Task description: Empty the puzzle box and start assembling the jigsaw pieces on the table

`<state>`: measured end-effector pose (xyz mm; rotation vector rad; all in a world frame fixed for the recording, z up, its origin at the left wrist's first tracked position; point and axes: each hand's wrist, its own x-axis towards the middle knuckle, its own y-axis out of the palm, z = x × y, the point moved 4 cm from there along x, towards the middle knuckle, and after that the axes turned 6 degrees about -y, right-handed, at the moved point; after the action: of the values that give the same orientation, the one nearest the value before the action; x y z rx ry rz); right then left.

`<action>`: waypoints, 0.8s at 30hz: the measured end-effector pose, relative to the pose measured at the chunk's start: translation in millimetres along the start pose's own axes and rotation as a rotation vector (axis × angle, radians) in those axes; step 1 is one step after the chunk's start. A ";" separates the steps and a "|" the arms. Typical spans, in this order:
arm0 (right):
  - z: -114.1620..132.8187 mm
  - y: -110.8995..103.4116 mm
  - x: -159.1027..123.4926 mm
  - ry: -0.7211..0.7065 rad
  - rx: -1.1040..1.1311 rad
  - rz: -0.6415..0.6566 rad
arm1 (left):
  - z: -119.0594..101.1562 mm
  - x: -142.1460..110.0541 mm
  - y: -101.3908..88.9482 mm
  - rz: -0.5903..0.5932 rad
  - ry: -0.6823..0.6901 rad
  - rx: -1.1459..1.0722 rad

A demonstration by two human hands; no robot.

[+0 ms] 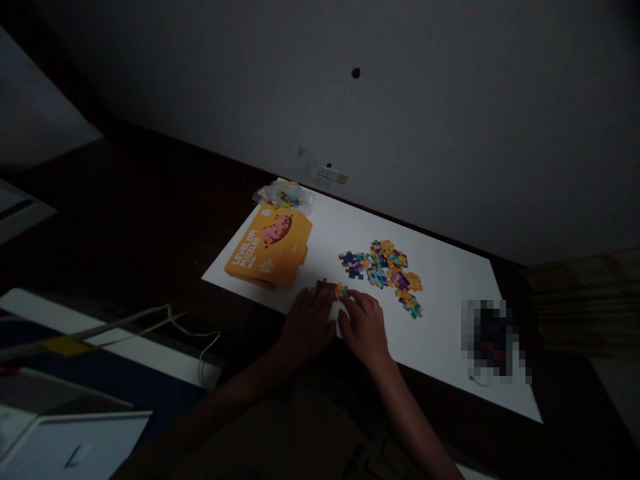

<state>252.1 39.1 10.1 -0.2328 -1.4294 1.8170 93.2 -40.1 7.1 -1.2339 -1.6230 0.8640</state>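
Note:
My left hand (309,321) and my right hand (365,325) rest side by side on a white sheet (450,333), fingertips meeting at a small group of joined puzzle pieces (334,289). Both hands have curled fingers pinching or pressing those pieces. A loose heap of colourful puzzle pieces (386,270) lies just beyond and to the right of my right hand. An orange puzzle box (270,248) sits to the left of my left hand.
A clear plastic bag (284,194) with pieces lies behind the box near the wall. A blurred dark object (493,340) sits on the sheet's right part. White cables (200,340) and papers lie on the dark table at left. The room is dim.

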 end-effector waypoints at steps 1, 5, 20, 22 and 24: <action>-0.2 0.1 0.1 0.000 0.006 -0.007 | 0.8 0.6 -0.5 0.000 -0.001 -0.017; -3.4 -1.4 -1.1 0.013 0.103 -0.081 | 10.4 -0.3 -3.7 -0.040 -0.001 -0.144; -48.6 -19.9 -14.6 0.341 0.376 -0.343 | 39.2 -35.1 -2.9 -0.174 0.017 -0.085; -37.9 -23.3 -5.3 0.179 0.205 -0.177 | 37.6 -33.9 -4.4 -0.147 0.027 -0.056; -30.4 -23.0 0.2 0.092 0.059 -0.058 | 36.0 -33.0 -5.4 -0.109 0.043 -0.027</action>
<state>280.3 62.8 20.0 -0.2390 -1.3046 1.7754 61.1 -73.7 -8.8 -1.1633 -1.6564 0.7455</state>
